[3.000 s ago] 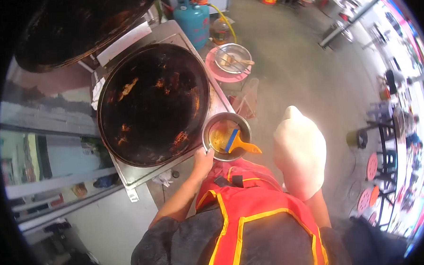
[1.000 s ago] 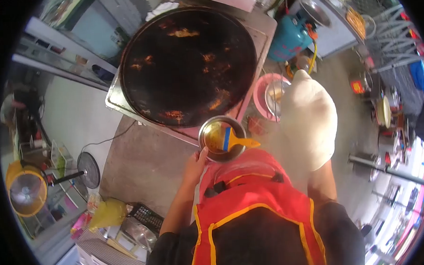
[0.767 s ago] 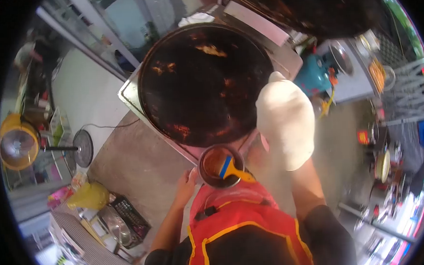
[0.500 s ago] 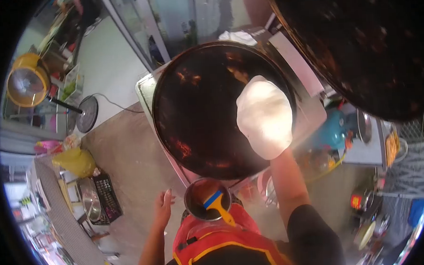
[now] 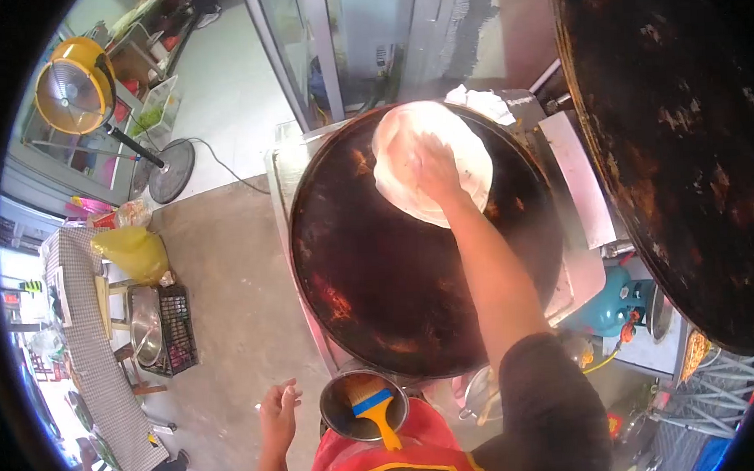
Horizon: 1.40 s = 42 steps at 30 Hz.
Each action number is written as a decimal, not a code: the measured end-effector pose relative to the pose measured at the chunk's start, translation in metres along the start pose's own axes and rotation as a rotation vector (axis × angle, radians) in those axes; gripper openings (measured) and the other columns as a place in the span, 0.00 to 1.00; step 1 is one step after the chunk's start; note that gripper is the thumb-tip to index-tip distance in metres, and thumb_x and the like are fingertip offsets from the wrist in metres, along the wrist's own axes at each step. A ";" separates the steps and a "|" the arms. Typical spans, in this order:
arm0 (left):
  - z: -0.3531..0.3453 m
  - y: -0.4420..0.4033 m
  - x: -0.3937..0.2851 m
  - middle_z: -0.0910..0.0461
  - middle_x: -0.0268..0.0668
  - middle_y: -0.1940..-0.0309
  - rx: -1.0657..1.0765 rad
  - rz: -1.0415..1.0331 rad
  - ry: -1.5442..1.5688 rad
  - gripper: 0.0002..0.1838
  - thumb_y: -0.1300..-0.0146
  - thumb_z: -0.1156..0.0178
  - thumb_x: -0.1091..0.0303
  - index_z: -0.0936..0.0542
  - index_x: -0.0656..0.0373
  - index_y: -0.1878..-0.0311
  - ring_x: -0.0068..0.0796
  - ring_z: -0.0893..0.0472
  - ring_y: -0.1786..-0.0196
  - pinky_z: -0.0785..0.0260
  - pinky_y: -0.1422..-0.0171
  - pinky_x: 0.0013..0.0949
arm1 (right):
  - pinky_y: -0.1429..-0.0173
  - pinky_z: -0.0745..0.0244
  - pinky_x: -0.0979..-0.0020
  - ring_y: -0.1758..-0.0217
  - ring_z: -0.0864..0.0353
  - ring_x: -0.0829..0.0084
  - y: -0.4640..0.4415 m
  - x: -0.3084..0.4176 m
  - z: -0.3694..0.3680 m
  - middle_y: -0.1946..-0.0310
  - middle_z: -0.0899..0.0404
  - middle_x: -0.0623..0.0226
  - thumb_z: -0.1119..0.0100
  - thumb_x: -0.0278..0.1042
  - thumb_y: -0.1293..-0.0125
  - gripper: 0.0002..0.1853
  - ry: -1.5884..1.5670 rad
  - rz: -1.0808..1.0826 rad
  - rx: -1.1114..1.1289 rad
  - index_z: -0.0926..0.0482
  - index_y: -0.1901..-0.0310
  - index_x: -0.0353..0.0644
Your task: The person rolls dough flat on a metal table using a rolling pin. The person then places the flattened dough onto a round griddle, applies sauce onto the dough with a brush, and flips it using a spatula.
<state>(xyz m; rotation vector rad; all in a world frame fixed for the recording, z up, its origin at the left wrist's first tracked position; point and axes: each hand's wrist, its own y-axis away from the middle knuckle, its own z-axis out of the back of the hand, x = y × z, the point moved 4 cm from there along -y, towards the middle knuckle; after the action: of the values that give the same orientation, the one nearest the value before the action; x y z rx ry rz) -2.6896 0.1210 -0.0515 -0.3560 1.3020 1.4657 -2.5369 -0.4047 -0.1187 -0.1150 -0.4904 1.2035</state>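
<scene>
Right hand (image 5: 433,167) lies against the upper face of the pale dough sheet (image 5: 400,184), over the far part of the round black pan (image 5: 378,269); glare hides the fingers, so finger opening and any grip cannot be told. Left hand (image 5: 279,415): empty, fingers half-curled, apart from and left of the metal pot (image 5: 333,412). Pot at pan's near side; brush (image 5: 375,406) inside, orange handle leaning over the near rim.
</scene>
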 end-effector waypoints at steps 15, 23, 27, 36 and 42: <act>-0.150 -0.161 -0.218 0.23 0.44 0.65 0.197 -1.106 -0.545 0.07 0.38 0.43 0.67 0.27 0.60 0.65 0.47 0.21 0.61 0.28 0.59 0.45 | 0.35 0.34 0.59 0.40 0.28 0.56 0.089 -0.011 0.071 0.49 0.23 0.58 0.43 0.30 0.42 0.10 -0.078 0.290 0.157 0.23 0.59 0.41; -0.223 -0.229 -0.218 0.21 0.41 0.56 0.184 -1.211 -0.766 0.06 0.41 0.43 0.70 0.25 0.57 0.60 0.45 0.22 0.51 0.27 0.50 0.43 | 0.37 0.32 0.61 0.44 0.26 0.57 0.078 -0.010 0.067 0.53 0.21 0.61 0.45 0.31 0.42 0.07 -0.006 0.394 0.135 0.23 0.61 0.43; -0.236 -0.231 -0.222 0.23 0.42 0.49 0.172 -1.308 -0.720 0.12 0.42 0.41 0.70 0.24 0.57 0.54 0.44 0.25 0.43 0.29 0.41 0.40 | 0.41 0.29 0.61 0.46 0.23 0.58 0.074 -0.011 0.068 0.55 0.20 0.57 0.40 0.27 0.41 0.07 -0.043 0.335 0.121 0.23 0.60 0.42; -0.272 -0.267 -0.256 0.19 0.40 0.57 0.098 -1.271 -0.896 0.14 0.39 0.44 0.63 0.21 0.52 0.51 0.43 0.20 0.50 0.27 0.47 0.42 | 0.44 0.29 0.58 0.49 0.22 0.53 0.056 -0.009 0.078 0.57 0.20 0.52 0.41 0.29 0.39 0.15 -0.366 -0.185 0.095 0.26 0.50 0.39; -0.265 -0.272 -0.278 0.17 0.38 0.66 0.224 -1.199 -0.842 0.11 0.38 0.47 0.67 0.18 0.51 0.56 0.39 0.18 0.58 0.26 0.55 0.43 | 0.52 0.25 0.61 0.62 0.18 0.56 0.046 -0.005 0.066 0.66 0.18 0.54 0.39 0.28 0.41 0.13 -0.257 -0.063 -0.084 0.19 0.53 0.42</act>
<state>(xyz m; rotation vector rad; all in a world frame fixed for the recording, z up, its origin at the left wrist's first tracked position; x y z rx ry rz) -2.4703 -0.2948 -0.0678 -0.2393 0.3592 0.3249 -2.6057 -0.4034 -0.0766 -0.0162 -0.7648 1.1410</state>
